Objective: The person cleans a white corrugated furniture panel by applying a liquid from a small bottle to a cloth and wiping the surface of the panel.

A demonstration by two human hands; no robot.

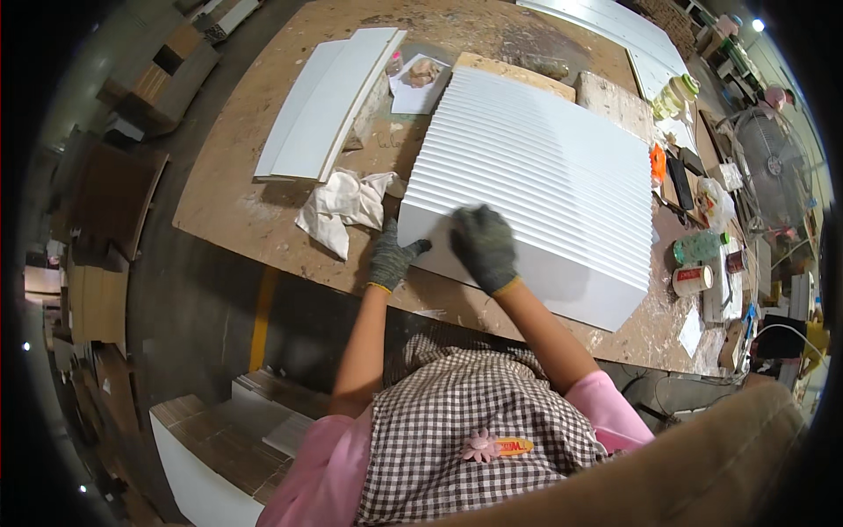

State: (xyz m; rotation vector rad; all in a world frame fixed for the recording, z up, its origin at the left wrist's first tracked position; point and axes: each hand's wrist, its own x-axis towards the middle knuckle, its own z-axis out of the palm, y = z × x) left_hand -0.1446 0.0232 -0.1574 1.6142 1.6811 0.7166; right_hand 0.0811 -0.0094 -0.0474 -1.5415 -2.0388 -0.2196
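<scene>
A large fanned stack of white boards (536, 176), its long edges showing as narrow parallel ridges, lies on the worn worktable (237, 198) before me. My left hand (392, 256), in a dark grey knit glove, rests at the stack's near left corner with its thumb spread away from the fingers. Over the plain near face of the front board is my gloved right hand (485, 249), its fingers curled down and closed. Whatever might be under that palm is hidden. A crumpled white cloth (341, 209) lies just left of my left hand.
Long white boards (329, 105) lie raised at the left. Along the right edge are a green-capped bottle (674, 97), another bottle (700, 248), a white cup (692, 280) and a dark phone-like slab (679, 183). A large fan (773, 165) stands beyond. Stacked panels (219, 448) sit below the table at left.
</scene>
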